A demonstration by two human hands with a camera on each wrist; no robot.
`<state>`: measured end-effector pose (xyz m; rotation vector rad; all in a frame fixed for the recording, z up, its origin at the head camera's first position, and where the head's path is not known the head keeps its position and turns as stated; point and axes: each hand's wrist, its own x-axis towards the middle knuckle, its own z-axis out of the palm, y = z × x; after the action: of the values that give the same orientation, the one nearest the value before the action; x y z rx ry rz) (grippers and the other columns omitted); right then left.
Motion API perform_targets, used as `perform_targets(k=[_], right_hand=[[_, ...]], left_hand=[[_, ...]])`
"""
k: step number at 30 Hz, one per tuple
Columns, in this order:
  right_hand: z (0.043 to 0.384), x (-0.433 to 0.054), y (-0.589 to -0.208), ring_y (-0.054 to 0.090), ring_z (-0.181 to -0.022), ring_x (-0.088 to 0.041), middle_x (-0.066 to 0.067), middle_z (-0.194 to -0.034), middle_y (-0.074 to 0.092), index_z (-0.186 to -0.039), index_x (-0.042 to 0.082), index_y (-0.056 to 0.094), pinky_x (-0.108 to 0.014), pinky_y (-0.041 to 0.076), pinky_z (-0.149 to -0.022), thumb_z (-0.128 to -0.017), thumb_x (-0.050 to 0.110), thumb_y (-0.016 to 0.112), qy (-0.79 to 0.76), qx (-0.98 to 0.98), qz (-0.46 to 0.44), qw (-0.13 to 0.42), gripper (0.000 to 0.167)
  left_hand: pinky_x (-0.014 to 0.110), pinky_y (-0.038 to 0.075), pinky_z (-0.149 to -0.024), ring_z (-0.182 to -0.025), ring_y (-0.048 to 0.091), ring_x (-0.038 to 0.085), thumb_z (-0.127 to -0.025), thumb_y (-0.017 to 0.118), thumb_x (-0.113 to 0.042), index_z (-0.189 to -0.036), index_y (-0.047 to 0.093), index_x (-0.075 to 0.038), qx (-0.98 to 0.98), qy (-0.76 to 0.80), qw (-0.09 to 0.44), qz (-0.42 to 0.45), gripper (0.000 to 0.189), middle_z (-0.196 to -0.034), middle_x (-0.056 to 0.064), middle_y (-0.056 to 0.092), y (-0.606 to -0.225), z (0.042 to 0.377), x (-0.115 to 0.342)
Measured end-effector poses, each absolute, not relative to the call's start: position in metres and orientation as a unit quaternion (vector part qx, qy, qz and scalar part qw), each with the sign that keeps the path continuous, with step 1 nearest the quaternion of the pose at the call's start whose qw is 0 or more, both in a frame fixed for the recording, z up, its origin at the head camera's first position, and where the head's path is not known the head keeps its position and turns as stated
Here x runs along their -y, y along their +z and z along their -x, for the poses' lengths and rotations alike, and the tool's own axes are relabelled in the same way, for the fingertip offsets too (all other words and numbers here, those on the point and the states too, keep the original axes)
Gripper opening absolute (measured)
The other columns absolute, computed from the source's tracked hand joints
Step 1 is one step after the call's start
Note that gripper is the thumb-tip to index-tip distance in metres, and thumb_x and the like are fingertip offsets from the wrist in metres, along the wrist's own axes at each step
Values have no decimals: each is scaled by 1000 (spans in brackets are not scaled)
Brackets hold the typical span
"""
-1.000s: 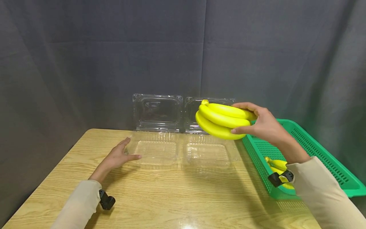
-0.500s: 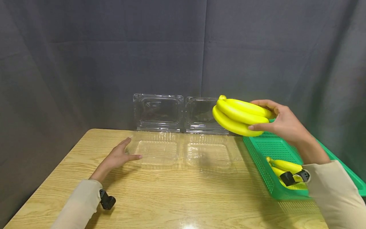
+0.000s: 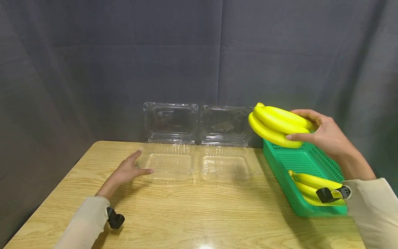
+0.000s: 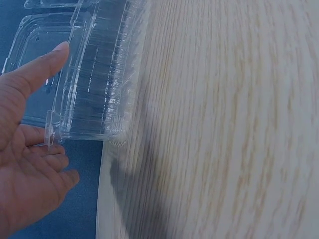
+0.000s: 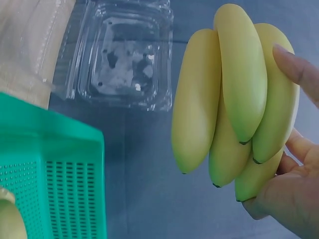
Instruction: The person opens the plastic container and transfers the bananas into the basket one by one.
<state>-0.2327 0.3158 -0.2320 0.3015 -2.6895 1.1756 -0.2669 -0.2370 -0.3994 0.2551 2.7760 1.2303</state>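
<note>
My right hand (image 3: 331,138) grips a bunch of yellow bananas (image 3: 278,126), thumb on the near side and fingers behind. It is in the air above the far end of the green basket. In the right wrist view, several bananas (image 5: 241,94) of that bunch show their tips. At the left, my left hand (image 3: 125,171) rests with spread fingers at the outer edge of the left clear plastic clamshell container (image 3: 169,162). The left wrist view has the thumb over the container's side and the other fingers by its corner tab. A second clear clamshell container (image 3: 225,166) stands beside it, lid raised.
The green basket (image 3: 280,180) stands at the table's right side, with another bunch of bananas (image 3: 314,181) in its near end. Both container lids stand upright in front of a grey curtain (image 3: 155,69). Under everything is a wooden table (image 3: 186,214).
My right hand has moved right with the bananas, from over the right container to above the basket. My left hand has stayed in place.
</note>
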Motion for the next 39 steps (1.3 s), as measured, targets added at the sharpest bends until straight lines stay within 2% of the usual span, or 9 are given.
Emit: perform_targets(k=[13, 21, 31, 39], right_hand=[[235, -356, -241, 43, -104, -22, -5, -135, 41, -146, 16, 38, -20, 42, -75, -84, 39, 76, 364, 927, -42, 74, 77], [236, -371, -249, 45, -101, -21, -7, -134, 42, -146, 11, 37, -18, 43, -72, -82, 38, 78, 359, 930, -23, 81, 81], [241, -388, -261, 42, -105, -28, -17, -138, 39, -148, 5, 32, -25, 41, -73, -81, 41, 78, 348, 935, -1, 65, 89], [245, -396, -270, 43, -103, -31, -23, -136, 39, -147, -1, 32, -22, 44, -67, -81, 42, 79, 343, 937, 1, 66, 91]], left_hand=[[65, 21, -106, -137, 13, 53, -83, 75, -43, -151, 9, 8, -909, 407, 44, -83, 108, -155, 31, 6, -400, 268, 237], [65, 21, -105, -138, 13, 53, -84, 75, -43, -152, 9, 7, -908, 409, 48, -81, 107, -156, 30, 5, -400, 268, 237], [65, 21, -106, -138, 12, 52, -85, 74, -42, -152, 8, 7, -908, 409, 49, -78, 106, -156, 30, 5, -401, 268, 238], [65, 22, -105, -138, 13, 53, -83, 75, -44, -152, 9, 7, -905, 414, 48, -80, 109, -156, 30, 5, -400, 267, 238]])
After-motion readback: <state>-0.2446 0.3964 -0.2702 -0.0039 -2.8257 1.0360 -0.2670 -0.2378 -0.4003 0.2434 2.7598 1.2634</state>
